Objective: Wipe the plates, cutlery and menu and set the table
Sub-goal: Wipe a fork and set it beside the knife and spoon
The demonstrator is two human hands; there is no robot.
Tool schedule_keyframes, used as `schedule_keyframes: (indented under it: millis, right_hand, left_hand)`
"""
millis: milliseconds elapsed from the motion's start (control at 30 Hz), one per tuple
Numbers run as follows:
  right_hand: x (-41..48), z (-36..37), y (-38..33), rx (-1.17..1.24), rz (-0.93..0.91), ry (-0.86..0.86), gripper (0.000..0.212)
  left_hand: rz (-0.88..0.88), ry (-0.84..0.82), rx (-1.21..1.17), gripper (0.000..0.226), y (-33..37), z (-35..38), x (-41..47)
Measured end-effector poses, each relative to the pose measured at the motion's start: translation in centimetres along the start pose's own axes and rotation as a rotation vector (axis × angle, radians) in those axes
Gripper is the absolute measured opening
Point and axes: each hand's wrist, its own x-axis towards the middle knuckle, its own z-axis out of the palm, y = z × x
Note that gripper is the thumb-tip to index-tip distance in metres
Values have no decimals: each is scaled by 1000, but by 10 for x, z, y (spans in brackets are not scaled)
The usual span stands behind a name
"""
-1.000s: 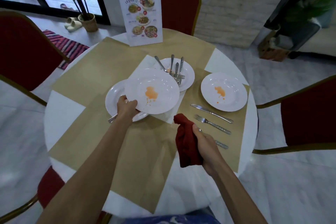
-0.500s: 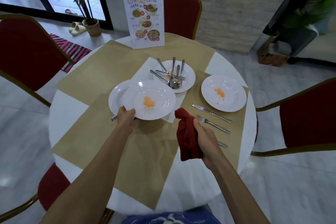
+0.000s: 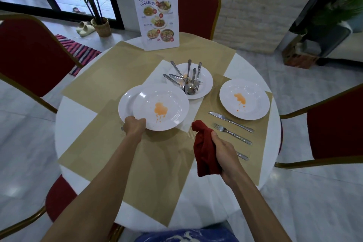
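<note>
My left hand [image 3: 135, 126] grips the near rim of a white plate [image 3: 172, 104] smeared with orange sauce, held above a second plate [image 3: 125, 104] on the round table [image 3: 76, 112]. My right hand [image 3: 223, 153] holds a bunched red cloth [image 3: 205, 149] just right of that plate. A third plate [image 3: 206, 82] behind carries several forks and spoons [image 3: 189, 82]. A fourth, sauce-stained plate [image 3: 253, 96] lies at the right, with a knife [image 3: 230, 122] and fork [image 3: 231, 133] below it. A utensil end [image 3: 242, 156] shows past my right hand. The menu [image 3: 157, 17] stands at the far edge.
Tan placemats [image 3: 110, 72] cover most of the table. Red chairs stand at the left [image 3: 33, 55], far side [image 3: 198, 10], right [image 3: 334, 127] and near left [image 3: 60, 198]. A potted palm [image 3: 100, 25] and sandals [image 3: 85, 28] are on the floor beyond.
My left hand has drawn the stained plate nearer to me and lower, uncovering the cutlery plate behind it. My right hand with the cloth has stayed almost where it was.
</note>
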Motion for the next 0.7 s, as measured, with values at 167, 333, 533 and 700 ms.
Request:
schedule_keyframes:
  millis: [167, 333, 533, 700]
  right_hand:
    - [7, 2, -1, -1, 10, -28, 40]
    - [14, 3, -4, -11, 16, -38, 42]
    - [20, 3, -4, -25, -2, -53, 40]
    - [28, 4, -4, -8, -18, -73, 39]
  left_hand:
    - [0, 3, 87, 22, -1, -7, -3]
    - [31, 2, 138, 33, -3, -13, -2]
    - [111, 13, 245, 24, 8, -13, -23]
    - [295, -17, 268, 43, 13, 13, -50]
